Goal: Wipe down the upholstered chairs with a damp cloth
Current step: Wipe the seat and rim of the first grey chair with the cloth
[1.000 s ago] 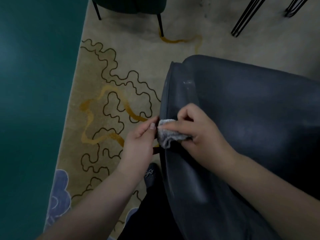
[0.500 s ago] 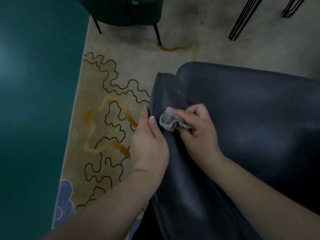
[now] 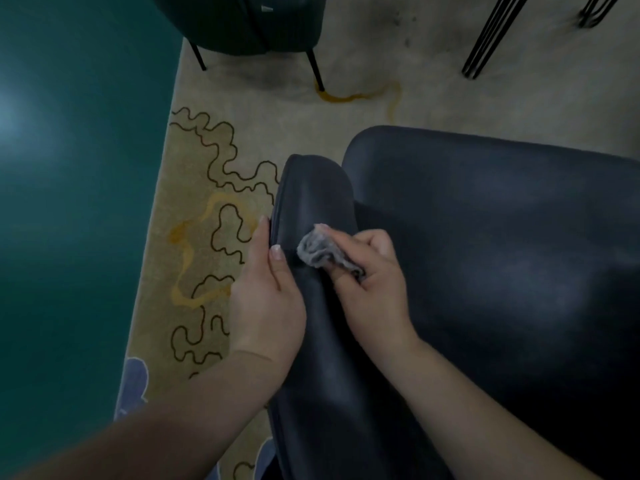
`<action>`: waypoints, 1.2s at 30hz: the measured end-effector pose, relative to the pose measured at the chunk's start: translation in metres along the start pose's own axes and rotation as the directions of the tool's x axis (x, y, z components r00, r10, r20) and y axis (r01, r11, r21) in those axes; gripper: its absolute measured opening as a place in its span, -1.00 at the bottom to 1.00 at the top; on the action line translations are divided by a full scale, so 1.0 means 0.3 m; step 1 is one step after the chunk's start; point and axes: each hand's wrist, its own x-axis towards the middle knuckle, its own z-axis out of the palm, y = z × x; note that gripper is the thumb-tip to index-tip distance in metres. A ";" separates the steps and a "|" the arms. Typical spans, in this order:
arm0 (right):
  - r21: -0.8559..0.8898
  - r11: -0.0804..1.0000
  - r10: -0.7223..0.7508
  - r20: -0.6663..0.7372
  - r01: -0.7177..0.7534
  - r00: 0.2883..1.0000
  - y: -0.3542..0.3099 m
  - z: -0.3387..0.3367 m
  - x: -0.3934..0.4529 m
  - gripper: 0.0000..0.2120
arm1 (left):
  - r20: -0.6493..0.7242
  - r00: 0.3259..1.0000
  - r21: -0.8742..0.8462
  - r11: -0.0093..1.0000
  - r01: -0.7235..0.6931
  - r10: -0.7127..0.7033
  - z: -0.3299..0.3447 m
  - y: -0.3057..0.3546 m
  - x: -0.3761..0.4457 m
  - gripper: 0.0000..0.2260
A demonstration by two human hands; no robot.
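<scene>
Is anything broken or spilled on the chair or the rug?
Nothing looks broken or spilled. The right hand pinches a crumpled grey cloth against the dark chair. The orange squiggles on the rug look like its pattern.

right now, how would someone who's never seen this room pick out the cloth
Find the big dark blue-grey chair filling the right of the view, then its raised arm on the left edge. The cloth is the small crumpled grey wad on that arm, pinched in the right hand, the only pale, fuzzy thing against smooth upholstery.
</scene>
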 end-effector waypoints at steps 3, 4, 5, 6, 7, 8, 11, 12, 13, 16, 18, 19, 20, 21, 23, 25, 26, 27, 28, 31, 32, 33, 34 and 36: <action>-0.056 0.996 -0.063 -0.009 0.063 0.998 0.025 0.028 0.140 -0.61 | -0.020 1.000 -0.053 0.998 0.015 -0.016 -0.005 0.003 0.000 -0.60; -0.055 0.998 -0.038 -0.052 0.035 0.998 0.051 0.041 0.213 -0.66 | -0.021 0.999 -0.059 0.998 0.025 -0.026 -0.005 0.003 0.000 -0.61; -0.043 0.999 0.020 -0.105 -0.024 0.994 0.079 0.050 0.289 -0.72 | -0.019 0.999 -0.061 0.998 0.033 -0.035 -0.005 0.003 -0.001 -0.61; -0.028 0.994 0.099 -0.168 -0.106 0.981 0.107 0.056 0.356 -0.75 | -0.016 0.999 -0.064 0.997 0.039 -0.040 -0.004 0.005 -0.003 -0.61; -0.002 0.983 0.179 -0.212 -0.183 0.961 0.134 0.062 0.401 -0.74 | -0.017 0.999 -0.067 0.997 0.042 -0.044 -0.003 0.006 -0.005 -0.61; 0.022 0.971 0.236 -0.237 -0.238 0.942 0.163 0.068 0.418 -0.71 | -0.019 0.999 -0.069 0.997 0.043 -0.044 -0.002 0.008 -0.006 -0.61; 0.038 0.953 0.302 -0.219 -0.301 0.928 0.180 0.051 0.321 -0.69 | -0.019 0.999 -0.064 0.997 0.039 -0.040 0.001 0.003 0.000 -0.61; 0.051 0.953 0.303 -0.194 -0.299 0.933 0.173 0.038 0.249 -0.69 | -0.018 0.999 -0.063 0.997 0.041 -0.042 0.001 0.000 0.000 -0.61; 0.065 0.956 0.294 -0.171 -0.287 0.940 0.162 0.022 0.163 -0.69 | -0.017 0.999 -0.061 0.997 0.042 -0.044 0.001 -0.002 0.000 -0.61; 0.133 0.979 0.165 -0.071 -0.154 0.984 0.088 -0.026 -0.082 -0.64 | -0.030 0.999 -0.043 0.998 0.036 -0.037 0.004 0.001 0.004 -0.61; 0.144 0.989 0.039 0.023 -0.042 0.999 0.054 -0.046 -0.143 -0.59 | -0.031 0.999 -0.029 0.999 0.022 -0.023 0.004 0.001 0.006 -0.61; 0.129 0.992 0.011 0.052 -0.017 0.999 0.056 -0.048 -0.119 -0.57 | -0.032 0.999 -0.026 1.000 0.012 -0.013 0.005 -0.002 0.005 -0.61; 0.092 0.996 0.000 0.035 -0.004 0.999 0.072 -0.041 -0.059 -0.57 | -0.033 0.999 -0.026 1.000 0.006 -0.007 0.004 -0.004 0.004 -0.61; 0.054 0.999 0.000 -0.007 0.000 1.000 0.097 -0.023 0.019 -0.59 | -0.037 0.999 -0.026 1.000 0.003 -0.004 0.003 -0.007 0.004 -0.61; 0.057 0.995 0.089 -0.109 -0.083 0.990 0.166 0.014 0.198 -0.72 | -0.041 0.999 -0.018 1.000 -0.001 0.000 0.001 -0.007 0.002 -0.61; 0.116 0.972 0.221 -0.143 -0.205 0.965 0.231 0.035 0.349 -0.72 | -0.041 0.999 -0.005 1.000 -0.008 0.008 0.002 -0.008 0.002 -0.61; 0.116 0.958 0.275 -0.127 -0.261 0.953 0.249 0.037 0.388 -0.68 | -0.038 0.999 -0.006 1.000 -0.011 0.011 0.003 -0.010 0.003 -0.61; 0.098 0.948 0.311 -0.107 -0.301 0.944 0.262 0.037 0.398 -0.66 | -0.034 0.999 -0.009 1.000 -0.014 0.014 0.004 -0.013 0.005 -0.61; 0.093 0.949 0.308 -0.082 -0.300 0.948 0.249 0.025 0.378 -0.67 | -0.029 0.999 -0.010 1.000 -0.016 0.015 0.005 -0.015 0.007 -0.61; 0.224 0.960 0.169 0.029 -0.171 0.985 0.164 -0.023 0.136 -0.71 | -0.032 0.999 0.000 1.000 -0.015 0.015 0.003 -0.021 0.012 -0.61; 0.203 0.972 0.102 0.070 -0.114 0.992 0.145 -0.053 0.015 -0.69 | -0.031 0.999 0.005 1.000 -0.012 0.012 0.003 -0.022 0.012 -0.61; 0.160 0.986 0.035 0.120 -0.054 0.992 0.127 -0.088 -0.102 -0.67 | -0.033 0.999 0.011 1.000 -0.009 0.009 0.003 -0.022 0.012 -0.61; 0.102 0.995 -0.021 0.185 0.002 0.982 0.105 -0.128 -0.198 -0.64 | -0.036 0.999 0.017 1.000 -0.004 0.005 0.003 -0.019 0.010 -0.61; 0.038 0.995 -0.097 0.281 0.090 0.955 0.090 -0.184 -0.313 -0.61 | -0.029 1.000 0.024 1.000 0.011 -0.010 0.003 -0.012 0.008 -0.61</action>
